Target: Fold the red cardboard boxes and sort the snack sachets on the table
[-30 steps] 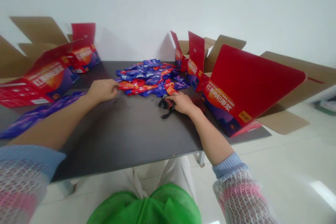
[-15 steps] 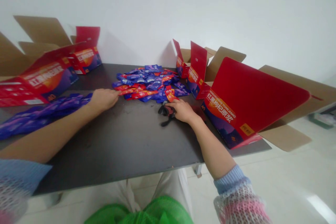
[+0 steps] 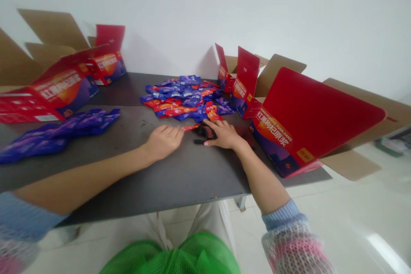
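Note:
My left hand (image 3: pixel 165 142) is closed on a red-orange sachet (image 3: pixel 191 127), whose free end points right. That end meets a small black and reddish-brown thing (image 3: pixel 205 132) on the dark table; its exact kind is blurred. My right hand (image 3: pixel 223 135) curls round this thing from the right side, thumb low and fingers over the top. Just beyond both hands lies a loose pile of blue and red-orange sachets (image 3: pixel 184 96). At the left, blue-purple sachets (image 3: pixel 61 132) lie overlapped in a long row.
Red printed cartons with raised flaps stand along both sides: a large carton (image 3: pixel 282 132) and smaller ones (image 3: pixel 244 90) at the right, another large carton (image 3: pixel 61 87) and a smaller one (image 3: pixel 109 66) at the left. The table's front edge (image 3: pixel 160 212) runs before my legs. A white wall stands behind.
My left hand has moved right and nearer, drawing a red-orange sachet away from the pile to the black thing. My right hand stays around that thing, its fingers shifted slightly.

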Motion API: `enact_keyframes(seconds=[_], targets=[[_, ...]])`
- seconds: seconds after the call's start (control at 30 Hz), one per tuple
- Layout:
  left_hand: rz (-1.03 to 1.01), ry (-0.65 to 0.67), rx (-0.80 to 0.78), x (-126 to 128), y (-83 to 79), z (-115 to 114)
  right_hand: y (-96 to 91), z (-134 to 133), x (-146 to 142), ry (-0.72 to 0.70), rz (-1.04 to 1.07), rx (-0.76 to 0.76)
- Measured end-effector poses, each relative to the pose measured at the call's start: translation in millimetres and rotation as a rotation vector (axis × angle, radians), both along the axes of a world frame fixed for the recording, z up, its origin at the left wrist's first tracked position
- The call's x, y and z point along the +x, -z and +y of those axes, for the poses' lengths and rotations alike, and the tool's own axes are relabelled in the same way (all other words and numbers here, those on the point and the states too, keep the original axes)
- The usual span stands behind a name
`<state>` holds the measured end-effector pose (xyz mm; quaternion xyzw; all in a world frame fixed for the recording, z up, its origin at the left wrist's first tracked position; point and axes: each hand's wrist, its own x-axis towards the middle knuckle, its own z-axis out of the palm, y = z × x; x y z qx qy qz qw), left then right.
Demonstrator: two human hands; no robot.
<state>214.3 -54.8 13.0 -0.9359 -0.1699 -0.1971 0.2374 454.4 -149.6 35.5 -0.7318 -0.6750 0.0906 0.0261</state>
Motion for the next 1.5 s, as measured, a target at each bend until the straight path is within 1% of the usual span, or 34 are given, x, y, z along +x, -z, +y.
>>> enact_keyframes(seconds=[0.07,0.13,0.2,0.3,0.4,0.47,0.53,0.6,0.67,0.7,0.77,0.87,0.97,1.03,1.1,1.17,1.33,1.43,1.5], targets=[[-0.005,0.04,-0.031,11.0,7.6,-1.3,2.9,2.4,-7.6,0.075,-0.036,0.048],[0.006,0.026,-0.092,15.3,11.9,0.5,4.7,4.3,-14.6,0.161,-0.068,0.09],[0.037,-0.006,-0.177,13.9,13.5,0.8,5.4,5.2,-19.3,0.226,-0.082,0.118],[0.145,-0.024,-0.264,8.3,11.8,-7.2,4.2,5.1,-18.9,0.29,-0.067,0.186],[0.27,-0.036,-0.221,9.2,5.9,-25.7,1.7,5.4,-8.6,0.34,0.0,0.349],[0.319,-0.074,-0.18,14.3,1.2,-41.2,-0.2,5.9,1.2,0.324,0.065,0.512],[0.337,-0.118,-0.179,19.4,-1.8,-56.0,-2.4,5.7,9.5,0.252,0.127,0.662],[0.304,-0.15,-0.192,21.1,-1.5,-67.0,-4.7,4.4,13.0,0.162,0.176,0.769],[0.23,-0.163,-0.194,17.9,2.4,-73.1,-6.2,2.6,10.4,0.079,0.22,0.826],[0.198,-0.162,-0.19,14.8,5.1,-74.3,-6.3,1.6,7.0,0.037,0.245,0.829],[0.183,-0.141,-0.182,7.0,10.3,-74.6,-5.0,0.2,-2.9,-0.077,0.3,0.774],[0.226,-0.088,-0.19,-4.5,12.7,-74.0,0.3,-1.1,-21.8,-0.307,0.364,0.593],[0.256,-0.061,-0.22,-11.2,9.1,-77.1,5.7,-2.9,-39.7,-0.529,0.291,0.396],[0.267,-0.064,-0.221,-12.3,6.8,-81.1,7.1,-4.7,-48.3,-0.612,0.202,0.325],[0.262,-0.072,-0.213,-11.2,5.7,-84.6,6.6,-6.4,-53.7,-0.635,0.161,0.302],[0.25,-0.072,-0.219,-9.4,6.0,-86.3,5.3,-6.5,-56.6,-0.623,0.163,0.28],[0.192,-0.051,-0.247,-10.3,10.0,-83.1,5.3,2.6,-59.6,-0.531,0.146,0.228],[0.146,-0.037,-0.219,-13.7,13.2,-83.6,6.0,9.9,-60.8,-0.484,0.096,0.24],[0.155,-0.049,-0.21,-14.9,15.0,-86.1,6.1,13.3,-61.1,-0.45,0.048,0.26]])
